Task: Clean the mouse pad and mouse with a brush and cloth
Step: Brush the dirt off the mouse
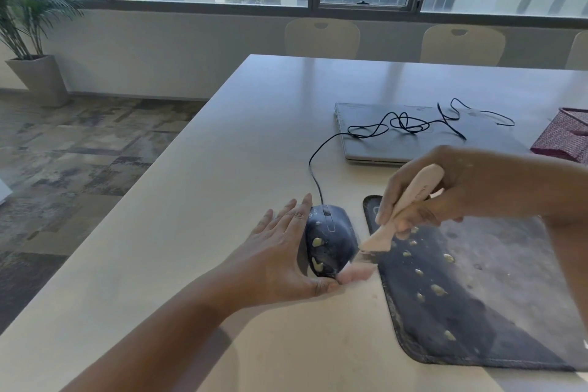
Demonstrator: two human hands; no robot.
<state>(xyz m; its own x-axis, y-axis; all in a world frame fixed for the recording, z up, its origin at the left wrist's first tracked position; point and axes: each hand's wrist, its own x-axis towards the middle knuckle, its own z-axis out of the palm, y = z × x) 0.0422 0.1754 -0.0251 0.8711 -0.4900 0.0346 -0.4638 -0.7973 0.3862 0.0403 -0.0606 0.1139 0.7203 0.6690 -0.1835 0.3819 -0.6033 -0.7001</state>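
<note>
Bracing the mouse [331,240] from its left side, the left hand [280,254] sits just below centre of the frame. Its fingers [288,213] are spread wide and flat along the mouse's flank, thumb [327,286] hooked around the near end; a loose cradle, not a clamp.

Mouse lies on the table [206,200], just left of the mouse pad [477,296], apart from it. Dark shell, spotted with pale blobs of grime. Its cable [318,169] runs up-frame and tangles across a closed laptop [413,137] at upper right.

Handling, as judged: mouse looks light, hard and smooth, so likely to skate under brush strokes unless held at the sides; the present side-and-tail hold suits that. Cable may tug if the mouse is turned. Pad looks thin, soft, floppy, and probably stays put by its own grip on the table; best pinned flat by a palm at one edge rather than lifted.

Right hand [445,191], centre right, is closed around the pale handle of the brush [404,210], fingers wrapped tight, head angled down-left. Bristles [366,259] are motion-blurred at the mouse's near right edge; contact looks likely, though blur hides it.

Pad, lower right, carries more pale blobs and a dusty grey film. A reddish woven item [563,137] at the right edge may be the cloth; cannot tell.
</note>
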